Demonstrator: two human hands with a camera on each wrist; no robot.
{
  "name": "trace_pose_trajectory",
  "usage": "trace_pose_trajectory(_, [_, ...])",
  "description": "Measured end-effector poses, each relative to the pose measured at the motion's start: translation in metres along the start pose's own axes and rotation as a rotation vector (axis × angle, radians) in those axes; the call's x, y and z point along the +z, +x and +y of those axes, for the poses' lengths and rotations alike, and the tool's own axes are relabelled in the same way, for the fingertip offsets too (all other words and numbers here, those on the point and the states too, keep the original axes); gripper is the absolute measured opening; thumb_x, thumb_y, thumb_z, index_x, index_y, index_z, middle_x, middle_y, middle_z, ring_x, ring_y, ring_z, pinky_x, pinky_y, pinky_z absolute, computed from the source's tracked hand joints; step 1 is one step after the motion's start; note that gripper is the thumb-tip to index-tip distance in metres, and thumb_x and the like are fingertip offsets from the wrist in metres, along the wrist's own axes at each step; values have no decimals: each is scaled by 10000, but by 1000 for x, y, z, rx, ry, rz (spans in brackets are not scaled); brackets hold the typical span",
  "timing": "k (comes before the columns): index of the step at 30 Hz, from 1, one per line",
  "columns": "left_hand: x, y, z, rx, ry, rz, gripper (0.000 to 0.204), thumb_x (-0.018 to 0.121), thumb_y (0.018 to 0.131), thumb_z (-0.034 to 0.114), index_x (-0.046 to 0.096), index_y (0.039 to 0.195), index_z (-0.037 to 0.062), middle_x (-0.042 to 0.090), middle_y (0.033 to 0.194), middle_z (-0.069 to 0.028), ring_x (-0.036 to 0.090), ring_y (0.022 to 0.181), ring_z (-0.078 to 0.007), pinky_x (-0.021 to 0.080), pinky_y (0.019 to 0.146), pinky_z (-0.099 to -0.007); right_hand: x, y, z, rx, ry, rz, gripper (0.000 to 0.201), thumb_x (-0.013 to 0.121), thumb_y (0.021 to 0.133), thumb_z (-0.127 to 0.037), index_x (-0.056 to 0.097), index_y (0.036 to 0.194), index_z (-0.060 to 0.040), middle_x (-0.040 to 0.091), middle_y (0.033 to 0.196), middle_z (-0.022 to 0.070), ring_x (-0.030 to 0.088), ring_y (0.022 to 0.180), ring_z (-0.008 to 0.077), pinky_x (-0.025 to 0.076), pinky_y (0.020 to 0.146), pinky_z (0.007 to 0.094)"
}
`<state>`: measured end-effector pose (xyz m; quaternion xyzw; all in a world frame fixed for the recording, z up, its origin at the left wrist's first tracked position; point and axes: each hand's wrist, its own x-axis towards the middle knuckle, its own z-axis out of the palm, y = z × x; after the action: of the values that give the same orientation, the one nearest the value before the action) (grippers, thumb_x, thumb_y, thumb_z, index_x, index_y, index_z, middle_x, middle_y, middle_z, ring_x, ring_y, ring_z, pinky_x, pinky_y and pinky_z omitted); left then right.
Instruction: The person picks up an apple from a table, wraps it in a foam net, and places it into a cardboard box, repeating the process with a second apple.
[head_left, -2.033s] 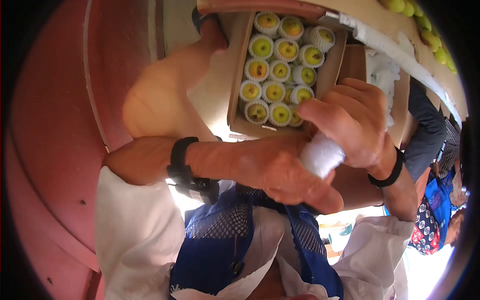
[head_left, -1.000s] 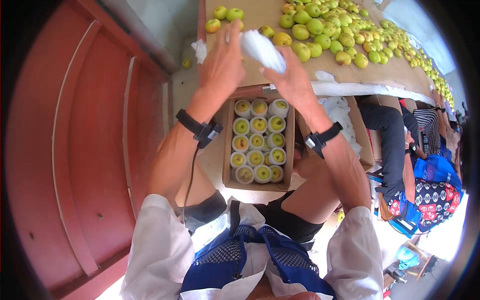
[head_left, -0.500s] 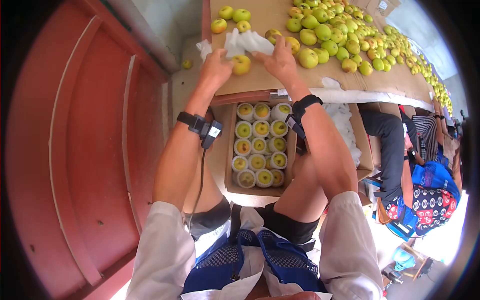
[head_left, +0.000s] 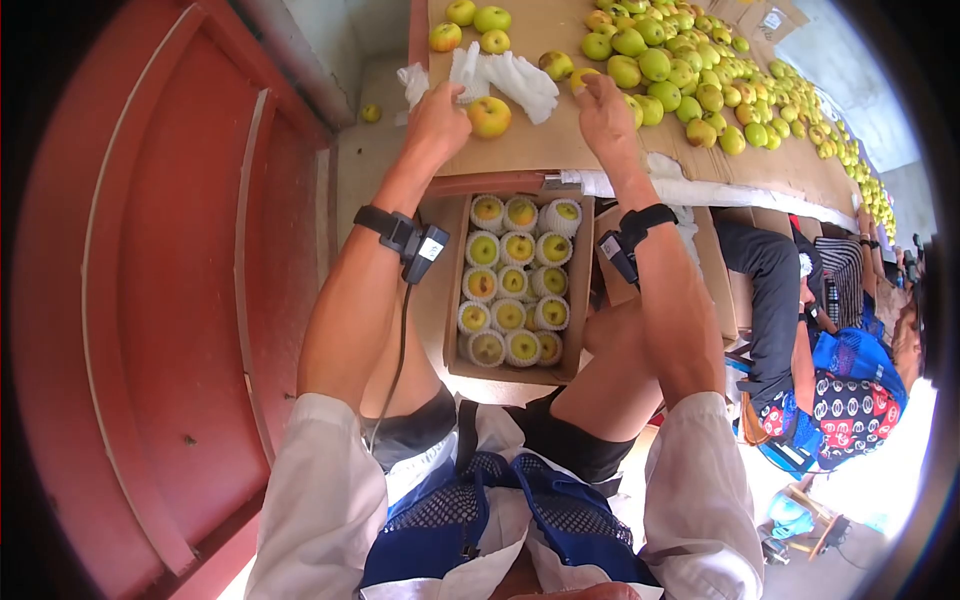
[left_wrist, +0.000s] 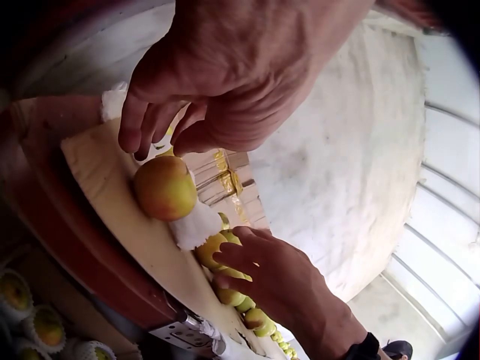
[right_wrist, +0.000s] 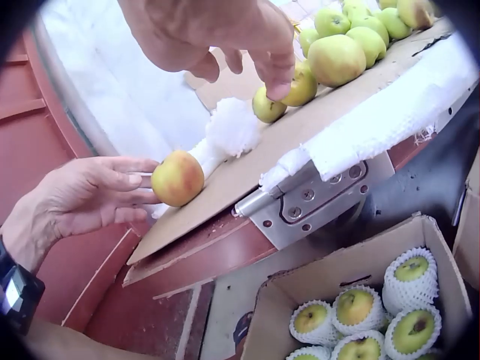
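Observation:
My left hand (head_left: 440,125) is beside a yellow-red apple (head_left: 490,117) at the table's near edge, its fingers loosely extended. In the right wrist view those fingertips are right at the apple's side. Behind that apple lie crumpled white foam net sleeves (head_left: 522,85). My right hand (head_left: 608,120) reaches over the near end of the apple pile (head_left: 690,80). In the right wrist view its fingers point down, fingertips at a yellow-green apple (right_wrist: 300,86). The left wrist view shows the right hand's fingers spread above the apples.
Below the table edge, a cardboard box (head_left: 452,300) holds several apples in white foam nets. Several loose apples (head_left: 493,20) lie at the table's far left. A metal hinge (right_wrist: 322,199) sits on the table edge. A red door (head_left: 170,300) stands left; another person (head_left: 765,290) sits right.
Both hands went from working white foam together low down to the table. The foam was let go there, and the right hand has moved right to the apple pile. The yellow-red apple lies by the left hand.

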<state>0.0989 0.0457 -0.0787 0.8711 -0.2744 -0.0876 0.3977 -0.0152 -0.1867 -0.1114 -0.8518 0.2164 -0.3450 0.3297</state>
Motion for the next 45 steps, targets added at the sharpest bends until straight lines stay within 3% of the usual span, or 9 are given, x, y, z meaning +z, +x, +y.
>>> trace_pose_trajectory(7, [4, -5, 7, 128, -76, 227, 364, 586, 951, 87, 625, 1311, 44, 695, 1275, -160, 669, 1170, -296, 498, 1017, -378, -54, 0, -23, 51, 195, 208, 220, 570, 994, -131, 682, 1155, -32, 761, 1015, 145, 742, 940, 263, 558, 833, 347])
trace_pose_trajectory(14, [1, -3, -2, 191, -117, 316, 291, 602, 958, 88, 676, 1237, 48, 744, 1168, -135, 707, 1097, -254, 525, 973, -356, -102, -8, 7, 17, 174, 301, 243, 547, 992, -125, 672, 1147, 14, 765, 1005, 154, 753, 893, 234, 559, 809, 337])
trace_pose_trajectory(19, [-3, -7, 0, 287, -230, 326, 273, 609, 951, 55, 692, 1211, 46, 752, 1158, -127, 718, 1082, -220, 535, 961, -336, -170, -9, 24, 140, 433, 408, 285, 613, 950, -139, 655, 1204, -17, 724, 1058, 110, 712, 837, 172, 536, 631, 276])
trace_pose_trajectory(26, [10, -18, 23, 344, -441, 163, 306, 580, 1030, 124, 643, 1309, 18, 725, 1206, -113, 699, 1089, -182, 504, 926, -289, -262, -29, 40, 285, 197, -43, 371, 597, 975, -241, 624, 1234, 24, 730, 1021, 129, 713, 863, 192, 529, 636, 273])
trace_pose_trajectory(30, [13, -36, 48, 296, -430, 67, 312, 575, 1052, 194, 655, 1312, 41, 745, 1068, -77, 694, 933, -113, 470, 807, -238, -267, -89, 117, 341, 152, -289, 316, 580, 1002, -238, 672, 1223, -32, 748, 1026, 74, 707, 854, 134, 489, 625, 243])
trace_pose_trajectory(33, [15, -46, 57, 296, -333, 28, 301, 566, 1053, 199, 670, 1287, 41, 749, 894, -60, 682, 776, -85, 496, 743, -239, -256, -138, 157, 658, 119, -406, 358, 609, 971, -268, 673, 1230, -29, 745, 958, 83, 708, 819, 141, 487, 580, 261])
trace_pose_trajectory(37, [18, -51, 59, 274, -300, -6, 303, 577, 1057, 220, 678, 1280, 42, 736, 897, -66, 670, 772, -86, 497, 752, -234, -241, -203, 213, 855, -30, -485, 343, 591, 931, -196, 690, 1213, -27, 741, 933, 110, 715, 783, 186, 521, 554, 315])
trace_pose_trajectory(40, [17, -56, 64, 274, -303, -21, 321, 593, 1057, 224, 670, 1301, 30, 716, 915, -71, 648, 768, -92, 498, 754, -231, -233, -237, 225, 892, -347, -532, 351, 556, 895, -135, 710, 1200, -56, 740, 942, 128, 724, 803, 203, 546, 579, 328])
trace_pose_trajectory(45, [18, -63, 69, 266, -312, -28, 307, 598, 1057, 220, 680, 1288, 34, 705, 880, -56, 635, 760, -79, 489, 748, -228, -225, -294, 288, 698, -537, -200, 365, 558, 808, -113, 750, 1116, -69, 741, 1096, 215, 696, 1074, 378, 523, 961, 421])
